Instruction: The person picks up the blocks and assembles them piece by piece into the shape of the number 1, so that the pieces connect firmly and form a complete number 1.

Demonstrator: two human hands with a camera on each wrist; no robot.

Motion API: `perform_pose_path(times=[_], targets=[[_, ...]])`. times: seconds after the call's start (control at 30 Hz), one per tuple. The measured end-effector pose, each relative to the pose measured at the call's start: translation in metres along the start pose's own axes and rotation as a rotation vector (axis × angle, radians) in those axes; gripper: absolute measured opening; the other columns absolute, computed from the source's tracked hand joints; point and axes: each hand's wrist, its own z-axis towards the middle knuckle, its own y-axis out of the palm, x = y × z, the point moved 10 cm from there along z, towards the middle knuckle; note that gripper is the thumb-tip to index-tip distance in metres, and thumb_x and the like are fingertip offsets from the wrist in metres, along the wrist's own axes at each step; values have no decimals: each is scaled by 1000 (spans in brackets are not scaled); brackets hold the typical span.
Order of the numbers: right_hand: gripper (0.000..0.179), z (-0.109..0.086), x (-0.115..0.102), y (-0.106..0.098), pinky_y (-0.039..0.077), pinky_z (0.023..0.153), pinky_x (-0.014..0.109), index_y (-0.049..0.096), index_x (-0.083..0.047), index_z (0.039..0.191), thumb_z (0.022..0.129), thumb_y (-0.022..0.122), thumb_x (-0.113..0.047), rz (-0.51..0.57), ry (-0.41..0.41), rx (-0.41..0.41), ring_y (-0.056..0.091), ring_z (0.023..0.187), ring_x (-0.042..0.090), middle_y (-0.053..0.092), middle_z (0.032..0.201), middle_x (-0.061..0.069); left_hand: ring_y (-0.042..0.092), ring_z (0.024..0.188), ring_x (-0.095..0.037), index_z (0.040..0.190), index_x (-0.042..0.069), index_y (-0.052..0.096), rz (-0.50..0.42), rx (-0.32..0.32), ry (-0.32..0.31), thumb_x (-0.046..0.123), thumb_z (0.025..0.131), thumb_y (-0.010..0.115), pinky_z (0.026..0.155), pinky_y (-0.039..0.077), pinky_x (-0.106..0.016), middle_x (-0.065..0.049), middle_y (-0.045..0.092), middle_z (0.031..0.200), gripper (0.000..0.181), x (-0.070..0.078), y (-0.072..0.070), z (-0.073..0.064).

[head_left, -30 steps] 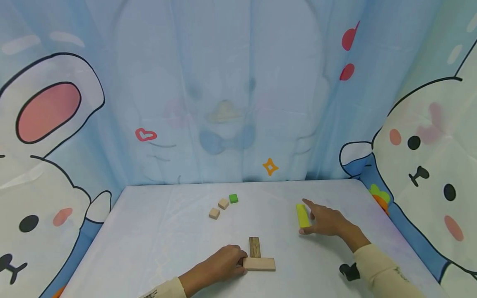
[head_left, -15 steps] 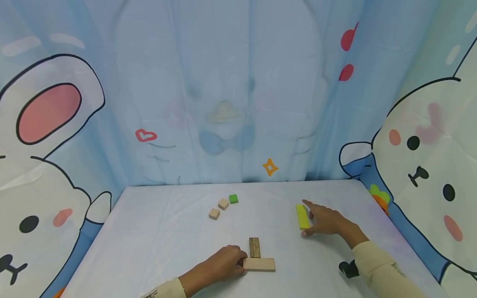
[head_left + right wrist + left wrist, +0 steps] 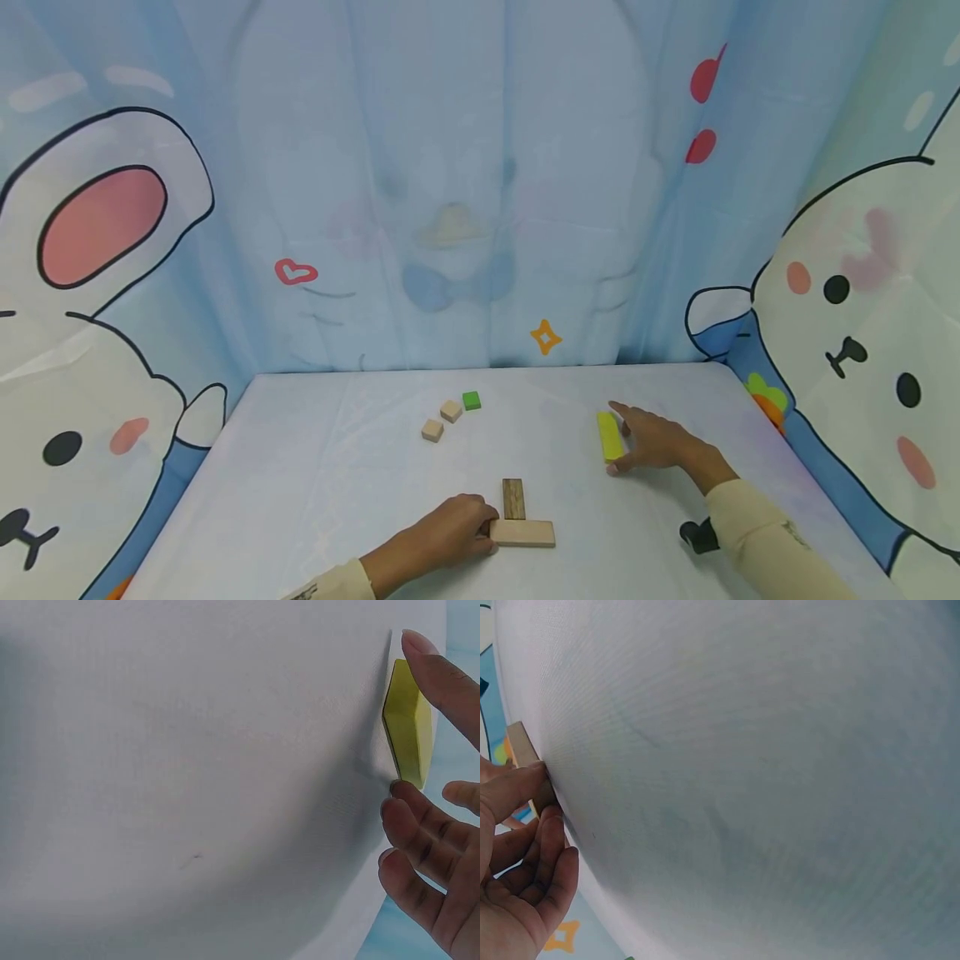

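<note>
My left hand point(image 3: 450, 533) pinches the left end of a pale wooden block point(image 3: 525, 533), which lies crosswise on the white-covered table. A darker brown wooden block point(image 3: 513, 498) stretches away from behind it, so the two look like an upside-down T. In the left wrist view, thumb and fingers sit at the end of the pale block point(image 3: 522, 744). Farther right, my right hand point(image 3: 660, 440) is spread beside a yellow block point(image 3: 611, 437). The right wrist view shows its thumb and fingers near opposite ends of the yellow block point(image 3: 407, 724), not closed round it.
Two small pale wooden cubes point(image 3: 432, 430) and a green cube point(image 3: 471, 400) lie in a slanting row toward the back of the table point(image 3: 337, 467). A blue cartoon-print curtain point(image 3: 450, 167) hangs behind and along the sides. A black object point(image 3: 701, 536) shows by the right sleeve.
My right thumb has shifted slightly right along the near end of the yellow block. My left hand and the wooden blocks have stayed in place.
</note>
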Motion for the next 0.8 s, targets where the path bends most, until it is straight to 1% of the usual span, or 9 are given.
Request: perform_pose_path(times=[0.2, 0.37, 0.53, 0.8], targets=[[114, 5, 4, 1, 43, 98, 65, 34, -1, 153, 67, 90, -50, 5, 9, -27, 58, 112, 35, 65, 120, 17, 44, 66, 3, 98, 11, 76, -3, 0, 16, 19, 85, 81, 61, 42, -14, 13, 59, 74, 17, 1, 0, -1], [114, 6, 3, 1, 42, 100, 65, 34, -1, 153, 67, 90, -49, 8, 11, -42, 57, 114, 37, 64, 121, 18, 45, 66, 4, 100, 10, 76, -7, -12, 12, 19, 85, 81, 61, 42, -13, 13, 60, 75, 19, 0, 1, -1], [113, 8, 1, 1, 42, 101, 64, 34, -2, 153, 67, 91, -48, 2, 4, -55, 57, 115, 36, 65, 121, 17, 45, 65, 3, 97, 11, 76, -1, -10, 7, 20, 85, 81, 61, 42, -14, 14, 58, 73, 15, -1, 1, 0], [105, 11, 0, 1, 44, 99, 63, 42, 1, 148, 68, 90, -47, 0, -1, -83, 58, 112, 35, 64, 121, 18, 45, 66, 3, 96, 12, 76, 13, 2, 8, 20, 85, 81, 62, 43, -14, 14, 58, 73, 15, -1, 1, 0]])
